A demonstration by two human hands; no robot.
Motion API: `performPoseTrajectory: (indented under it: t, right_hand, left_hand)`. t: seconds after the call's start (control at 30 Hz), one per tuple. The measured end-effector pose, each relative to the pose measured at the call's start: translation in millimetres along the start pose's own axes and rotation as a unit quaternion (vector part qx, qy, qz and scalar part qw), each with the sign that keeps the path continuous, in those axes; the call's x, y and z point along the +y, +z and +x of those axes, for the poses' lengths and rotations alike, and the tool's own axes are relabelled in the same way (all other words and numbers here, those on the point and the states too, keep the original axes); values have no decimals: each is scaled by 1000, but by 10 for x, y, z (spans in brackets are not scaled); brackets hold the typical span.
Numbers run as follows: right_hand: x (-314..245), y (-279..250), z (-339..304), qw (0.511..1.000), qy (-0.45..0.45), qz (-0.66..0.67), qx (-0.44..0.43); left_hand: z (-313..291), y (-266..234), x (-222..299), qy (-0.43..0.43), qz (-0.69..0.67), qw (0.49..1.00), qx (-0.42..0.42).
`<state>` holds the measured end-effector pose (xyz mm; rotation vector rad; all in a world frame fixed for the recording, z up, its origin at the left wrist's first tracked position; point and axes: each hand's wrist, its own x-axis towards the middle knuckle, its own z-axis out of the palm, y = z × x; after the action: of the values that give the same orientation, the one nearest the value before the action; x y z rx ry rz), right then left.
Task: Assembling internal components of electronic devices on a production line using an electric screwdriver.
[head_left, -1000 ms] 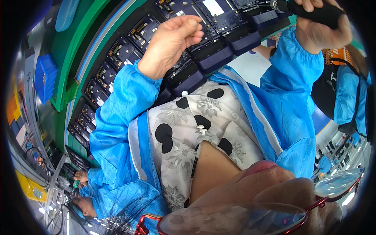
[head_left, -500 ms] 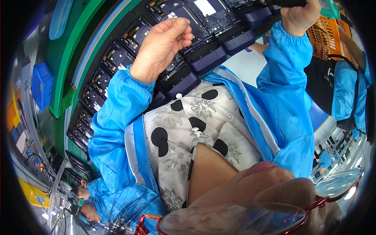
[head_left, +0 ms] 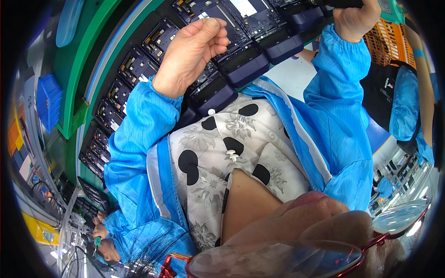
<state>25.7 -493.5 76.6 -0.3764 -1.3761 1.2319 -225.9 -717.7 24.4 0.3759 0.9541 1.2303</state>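
Observation:
My left hand hovers over a row of opened dark-blue electronic housings, its thumb pressed to curled fingers. Anything in that pinch is too small or hidden to make out. Circuit boards, connectors and screws show inside the housings, and one has a white rectangle on it. Up at the right, my right hand is closed around a black tool, partly cut off by the picture's top edge. Both forearms wear blue sleeves.
A green-edged bench rail curves along the left, with a blue bin beside it. An orange basket and a black bag are at the right. Co-workers in blue appear at lower left and far right.
My left hand has shifted very slightly upward, still pinched. My right hand has barely moved. At the far right, a co-worker's arm has changed position.

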Motion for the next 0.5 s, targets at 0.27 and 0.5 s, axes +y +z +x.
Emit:
performPoseTrajectory:
  t: [0.27, 0.5]
  right_hand:
    - [-123, 490, 32, 994, 37, -100, 6]
    - [-758, 1017, -116, 994, 8, 98, -57]
  left_hand:
    - [0, 35, 11, 8, -32, 998, -53]
    - [-20, 44, -63, 16, -20, 996, -87]
